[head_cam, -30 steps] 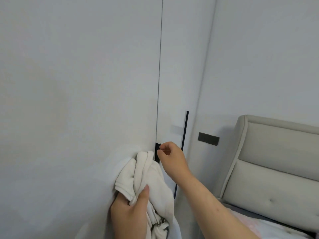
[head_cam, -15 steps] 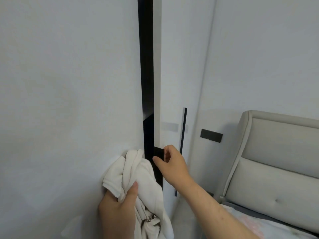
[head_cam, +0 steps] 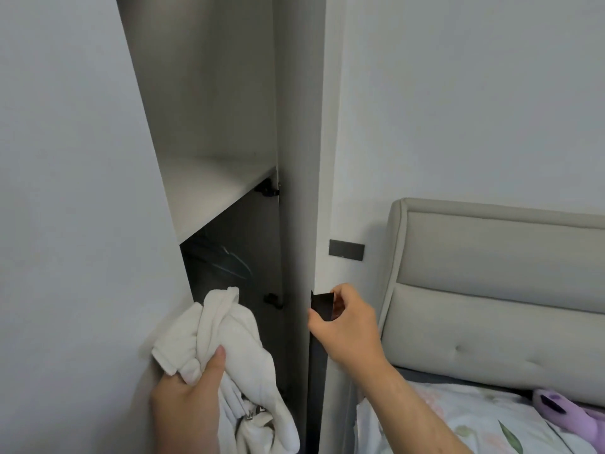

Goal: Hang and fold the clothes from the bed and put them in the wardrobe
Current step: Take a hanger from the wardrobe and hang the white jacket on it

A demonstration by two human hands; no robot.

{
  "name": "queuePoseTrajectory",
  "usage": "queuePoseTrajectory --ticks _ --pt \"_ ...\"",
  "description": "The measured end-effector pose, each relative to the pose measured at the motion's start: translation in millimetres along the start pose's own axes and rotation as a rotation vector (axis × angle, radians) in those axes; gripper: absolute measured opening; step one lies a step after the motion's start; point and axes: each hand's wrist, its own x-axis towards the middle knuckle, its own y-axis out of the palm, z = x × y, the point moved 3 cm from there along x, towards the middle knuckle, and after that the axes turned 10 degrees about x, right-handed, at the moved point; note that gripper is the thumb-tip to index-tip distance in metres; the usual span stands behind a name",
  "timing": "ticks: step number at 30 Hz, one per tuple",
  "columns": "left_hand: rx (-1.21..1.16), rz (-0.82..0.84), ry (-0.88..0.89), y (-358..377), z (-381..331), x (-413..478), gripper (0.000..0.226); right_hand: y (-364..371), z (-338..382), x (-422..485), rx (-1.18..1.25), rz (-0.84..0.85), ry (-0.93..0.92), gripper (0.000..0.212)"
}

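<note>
Garment: crumpled cream-white cloth garment (head_cam: 229,352), bunched low before the open wardrobe, clutched in left hand (head_cam: 186,411), thumb on top.
Right hand (head_cam: 347,326): pinching black handle strip (head_cam: 322,306) on edge of open white wardrobe door (head_cam: 307,158).
Wardrobe: bare white shelf (head_cam: 209,188); dark compartment beneath.
Room: pale grey wall (head_cam: 458,93); beige padded headboard (head_cam: 491,290); floral bedding (head_cam: 458,417); black wall plate (head_cam: 346,248).
Writing: none readable.

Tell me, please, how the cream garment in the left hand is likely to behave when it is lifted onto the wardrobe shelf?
Probably floppy: the cream garment bunches in the left hand and sags below it. Likely light, since one hand holds it. Loose ends may trail or catch the shelf edge.
</note>
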Motion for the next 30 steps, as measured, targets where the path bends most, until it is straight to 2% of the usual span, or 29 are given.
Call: queuePoseTrajectory --ticks 8,15,30 --pt "0.007 0.046 -0.068 14.8 12.3 2.6 0.032 -49.8 -31.6 19.0 0.060 -0.222 0.049 0.025" --pt "0.020 0.095 -0.050 27.8 17.6 5.0 0.036 -84.2 -52.3 43.4 0.126 -0.352 0.098 0.020" --pt "-0.044 0.202 -0.029 63.3 17.8 8.1 0.027 -109.1 -68.4 71.9 0.224 -0.396 0.108 0.020"
